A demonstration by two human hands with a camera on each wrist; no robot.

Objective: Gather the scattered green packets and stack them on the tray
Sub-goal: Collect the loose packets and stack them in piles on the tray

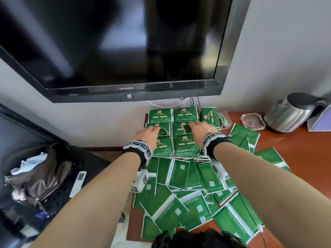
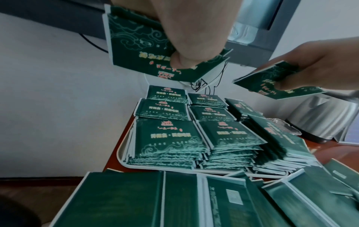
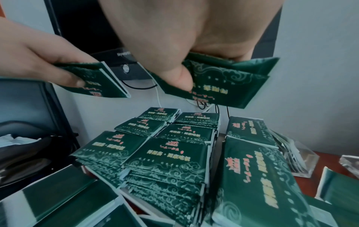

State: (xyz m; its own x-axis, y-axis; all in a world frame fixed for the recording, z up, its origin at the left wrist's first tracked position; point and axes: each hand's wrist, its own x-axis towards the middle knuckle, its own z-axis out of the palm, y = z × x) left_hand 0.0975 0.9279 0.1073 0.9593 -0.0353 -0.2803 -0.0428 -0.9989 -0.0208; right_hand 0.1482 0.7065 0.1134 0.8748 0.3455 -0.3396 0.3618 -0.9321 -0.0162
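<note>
Several neat stacks of green packets [image 1: 184, 145] stand in a grid on a white tray [image 2: 124, 159] at the back of the red-brown table. My left hand [image 1: 150, 133] hovers over the middle-left stack, thumb and fingers pinching a green packet [image 2: 136, 50], printed face down. My right hand [image 1: 198, 127] hovers over the middle-right stack and pinches another green packet [image 3: 229, 83]. Both held packets are above the stack tops, not touching them. Many loose green packets [image 1: 179, 203] lie scattered, mostly face down, on the table in front of the tray and to its right.
A wall-mounted black TV [image 1: 116, 42] hangs just above the tray. A steel kettle [image 1: 293, 113], a glass ashtray [image 1: 252, 121] and a clear holder [image 1: 224, 119] stand at the back right. Left of the table's edge, a dark bag [image 1: 44, 172] and a white remote [image 1: 78, 183] lie on a black seat.
</note>
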